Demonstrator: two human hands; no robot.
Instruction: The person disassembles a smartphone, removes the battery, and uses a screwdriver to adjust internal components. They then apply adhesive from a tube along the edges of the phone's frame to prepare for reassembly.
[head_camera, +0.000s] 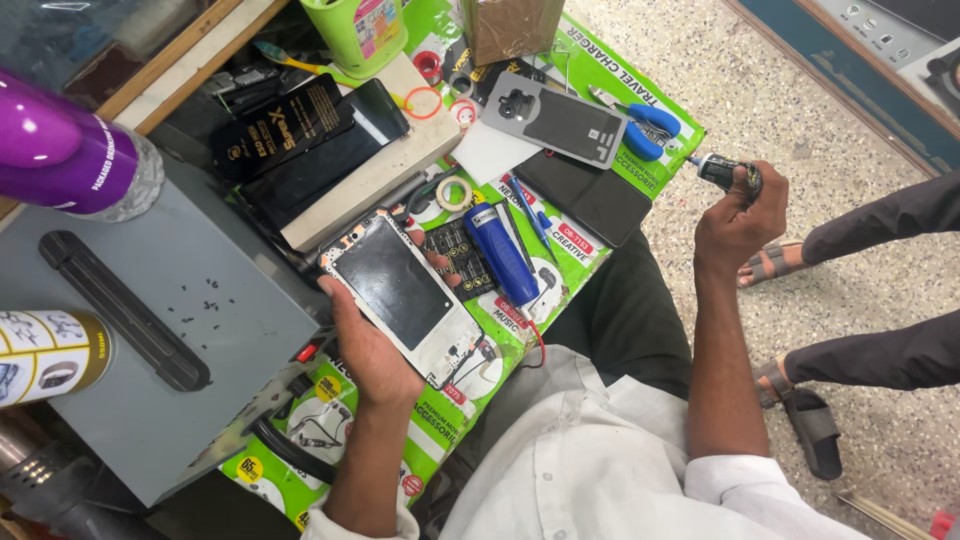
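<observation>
Here the left hand (365, 345) grips a white-framed phone body with a dark rectangular panel (405, 295) from beneath, fingers wrapped around its edges above the green printed mat (450, 400). Off the bench, the right hand (738, 222) has its fingers closed around a small dark glue tube (722, 171), nozzle pointing left.

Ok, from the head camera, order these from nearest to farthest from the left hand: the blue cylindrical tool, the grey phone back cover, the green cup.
Measured from the left hand, which holds the opened phone:
1. Blue cylindrical tool, just right of that phone on the green mat.
2. Grey phone back cover, further up the mat, right of centre.
3. Green cup, at the top edge of the view.
</observation>
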